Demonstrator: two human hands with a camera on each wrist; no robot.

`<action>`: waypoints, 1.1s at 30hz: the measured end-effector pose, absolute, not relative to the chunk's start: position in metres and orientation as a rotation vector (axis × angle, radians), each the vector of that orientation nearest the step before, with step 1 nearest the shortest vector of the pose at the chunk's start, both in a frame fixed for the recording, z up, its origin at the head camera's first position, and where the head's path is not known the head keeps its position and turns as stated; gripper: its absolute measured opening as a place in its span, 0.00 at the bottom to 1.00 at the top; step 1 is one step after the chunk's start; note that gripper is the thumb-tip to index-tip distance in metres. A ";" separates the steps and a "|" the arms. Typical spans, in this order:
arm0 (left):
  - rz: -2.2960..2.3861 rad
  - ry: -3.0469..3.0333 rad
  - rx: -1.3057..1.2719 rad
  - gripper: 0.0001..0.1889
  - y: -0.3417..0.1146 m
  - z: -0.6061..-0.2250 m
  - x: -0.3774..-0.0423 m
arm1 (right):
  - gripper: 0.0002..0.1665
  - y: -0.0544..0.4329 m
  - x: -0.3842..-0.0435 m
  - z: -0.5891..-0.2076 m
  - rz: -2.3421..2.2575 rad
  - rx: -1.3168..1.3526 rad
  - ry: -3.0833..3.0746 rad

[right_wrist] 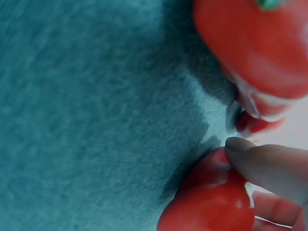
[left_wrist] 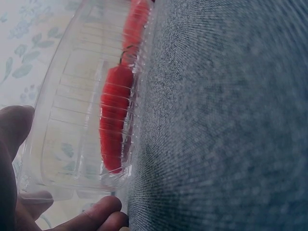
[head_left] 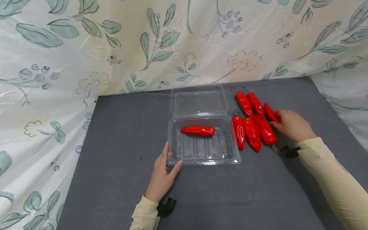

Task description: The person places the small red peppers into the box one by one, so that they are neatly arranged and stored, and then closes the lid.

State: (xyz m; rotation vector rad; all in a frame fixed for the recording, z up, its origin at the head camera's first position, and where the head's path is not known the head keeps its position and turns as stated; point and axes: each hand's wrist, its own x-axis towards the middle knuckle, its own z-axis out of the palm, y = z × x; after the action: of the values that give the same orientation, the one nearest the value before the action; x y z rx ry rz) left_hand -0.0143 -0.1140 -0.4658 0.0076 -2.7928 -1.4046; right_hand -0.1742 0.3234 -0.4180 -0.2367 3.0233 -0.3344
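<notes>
A clear plastic clamshell container [head_left: 198,156] lies with its lid [head_left: 198,99] folded back. One red pepper [head_left: 198,130] rests inside, its stem toward the right. My left hand [head_left: 162,180] touches the container's near left corner, fingers straight along the left side and thumb at the front rim. That same pepper [left_wrist: 114,115] shows through the plastic in the left wrist view. My right hand [head_left: 294,124] grips a red pepper [head_left: 271,112] at the right edge of the group. In the right wrist view the thumb [right_wrist: 260,161] presses on this pepper [right_wrist: 207,209]; part of it is hidden.
Several more red peppers lie right of the container, among them a front one [head_left: 265,129] with its stem toward me and a leftmost one [head_left: 239,131] close against the container's side. A dark grey cloth [head_left: 123,143] covers the table. Leaf-patterned fabric [head_left: 161,41] hangs behind it.
</notes>
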 end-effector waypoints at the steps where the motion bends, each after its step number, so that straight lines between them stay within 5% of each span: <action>1: -1.402 -2.794 0.007 0.43 -0.114 -0.466 -0.014 | 0.27 0.324 -0.174 -0.418 -0.331 -0.225 3.018; 33: -1.361 -2.795 -0.018 0.43 -0.113 -0.465 -0.015 | 0.30 0.317 -0.170 -0.393 -0.372 -0.228 3.113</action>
State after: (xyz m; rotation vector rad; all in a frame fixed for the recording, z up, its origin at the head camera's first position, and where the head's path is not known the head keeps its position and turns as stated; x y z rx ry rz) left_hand -0.0150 -0.1131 -0.4649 -0.0178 -2.7945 -1.3613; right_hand -0.1696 0.3173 -0.3931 -0.2281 3.1133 -0.3722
